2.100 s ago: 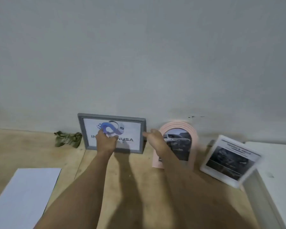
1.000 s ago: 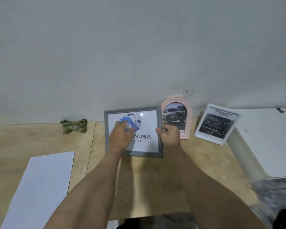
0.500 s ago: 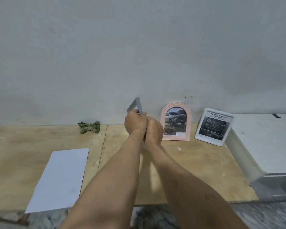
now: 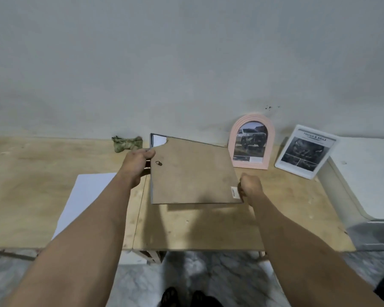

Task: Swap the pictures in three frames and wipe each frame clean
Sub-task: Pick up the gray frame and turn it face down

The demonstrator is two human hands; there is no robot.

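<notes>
Over the pale plywood table (image 4: pixel 53 191) I hold the grey rectangular frame (image 4: pixel 191 173) face down, brown backing board up. My left hand (image 4: pixel 135 165) grips its left edge, my right hand (image 4: pixel 249 188) pinches the near-right corner. It looks light, stiff, probably fragile; edges are safest.

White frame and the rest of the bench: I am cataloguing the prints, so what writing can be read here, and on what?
"TOUGH & AGILE": heading of the print in the white frame.
Smaller lines under that heading: too blurred to read.
Caption strip under the car photo in the pink arched frame: too small to read.
Small sticker on the brown backing of the grey frame: unreadable.
</notes>
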